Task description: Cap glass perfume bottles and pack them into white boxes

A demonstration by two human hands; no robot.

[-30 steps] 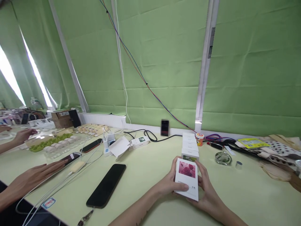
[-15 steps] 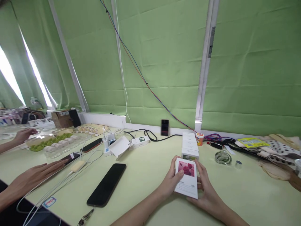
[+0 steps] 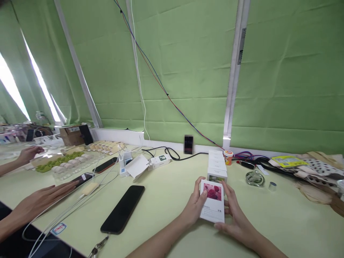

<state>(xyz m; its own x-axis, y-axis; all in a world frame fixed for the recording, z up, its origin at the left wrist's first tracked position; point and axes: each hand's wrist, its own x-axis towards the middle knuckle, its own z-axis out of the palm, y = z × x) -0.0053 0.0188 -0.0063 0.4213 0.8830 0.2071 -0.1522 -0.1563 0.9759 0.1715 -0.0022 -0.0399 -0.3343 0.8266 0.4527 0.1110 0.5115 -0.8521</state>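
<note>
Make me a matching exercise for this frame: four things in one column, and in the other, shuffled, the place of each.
Things
1. Rose-picture box
2. Large black phone
3. Orange tub
4. Yellow packet

Places
A. Beside the row of white boxes, near the wall
B. Toward the right, by the spotted cloth
C. Between the left hand and right hand
D. Flat on the table, left of both hands

Pairs: 1-C, 2-D, 3-A, 4-B

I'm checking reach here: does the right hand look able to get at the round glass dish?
Probably yes: only tabletop shows between the right hand and the dish, though that hand helps hold the rose-picture box.
</note>
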